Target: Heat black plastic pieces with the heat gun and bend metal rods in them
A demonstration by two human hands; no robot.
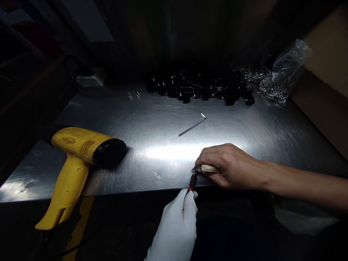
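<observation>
My left hand (176, 224), in a white glove, is below the table's front edge. Its thumb and fingers are closed on a slim black part with a red band (193, 180), which points up and away. My right hand (231, 166) is bare and wrapped round a small pair of cutting pliers (208, 168) with cream-coloured grips. The dark jaws of the pliers are at the upper end of the black part; I cannot tell whether they touch it. Most of the pliers' handles are hidden in my fist. Beyond both hands lies a hex key (191, 125).
A yellow heat gun (73, 145) lies at the left of the metal table (146, 123), its handle over the front edge. Several black parts (201, 88) are heaped at the back, beside a clear bag of small metal pieces (280, 81). Two small metal fittings (134, 95) lie apart.
</observation>
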